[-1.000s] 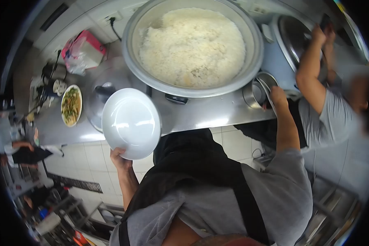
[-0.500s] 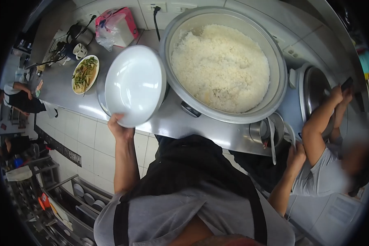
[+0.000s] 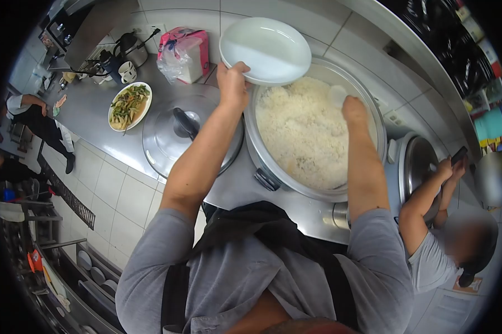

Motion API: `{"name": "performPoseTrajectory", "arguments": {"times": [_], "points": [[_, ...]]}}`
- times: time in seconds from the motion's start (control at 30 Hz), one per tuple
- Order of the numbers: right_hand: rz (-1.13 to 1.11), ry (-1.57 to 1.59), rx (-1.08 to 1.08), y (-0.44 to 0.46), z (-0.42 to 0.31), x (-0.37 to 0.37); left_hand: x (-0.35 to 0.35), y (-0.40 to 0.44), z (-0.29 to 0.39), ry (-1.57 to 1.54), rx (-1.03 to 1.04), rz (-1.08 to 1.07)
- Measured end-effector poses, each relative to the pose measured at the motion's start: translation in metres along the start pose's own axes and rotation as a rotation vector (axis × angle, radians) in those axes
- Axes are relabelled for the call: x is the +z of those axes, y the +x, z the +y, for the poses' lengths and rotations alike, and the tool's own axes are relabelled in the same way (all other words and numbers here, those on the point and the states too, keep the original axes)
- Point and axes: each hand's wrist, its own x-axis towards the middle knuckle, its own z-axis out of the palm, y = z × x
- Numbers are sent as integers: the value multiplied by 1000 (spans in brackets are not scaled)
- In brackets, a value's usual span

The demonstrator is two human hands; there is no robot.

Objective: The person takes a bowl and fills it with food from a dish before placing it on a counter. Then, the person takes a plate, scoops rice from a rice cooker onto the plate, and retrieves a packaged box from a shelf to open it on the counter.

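Left hand: fingers closed on the near-left rim of a shallow white bowl, thumb on the inner side. Bowl is held at the far-left rim of the rice cooker, overlapping it in view, hollow side facing the camera; contact with the cooker cannot be determined.

Right hand: reaches over the right part of the cooker, fingers curled in around a white rice paddle. Handle hidden inside the hand; paddle's blade points left, at the surface of the cooked rice. Whether it has dug in: cannot tell.

Cooker stands on the steel counter. Just left of it, a round metal lid with a black handle, lying flat, partly behind the left forearm. Further left, an oval plate bearing cooked vegetables. Far side: a pink-and-white packet in clear plastic.

Right of cooker: a second, lidded pot. Beside it, a co-worker in a grey shirt holds a dark object.
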Motion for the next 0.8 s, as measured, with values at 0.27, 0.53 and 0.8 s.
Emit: {"name": "performPoseTrajectory", "arguments": {"times": [0.27, 0.53, 0.8], "points": [[75, -294, -417, 12, -3, -36, -6, 8, -7, -188, -34, -52], [-161, -226, -40, 33, -28, -1, -8, 14, -24, -239, -34, -53], [-204, -139, -9, 23, -53, 4, -8, 11, -17, -302, -103, -79]]}}
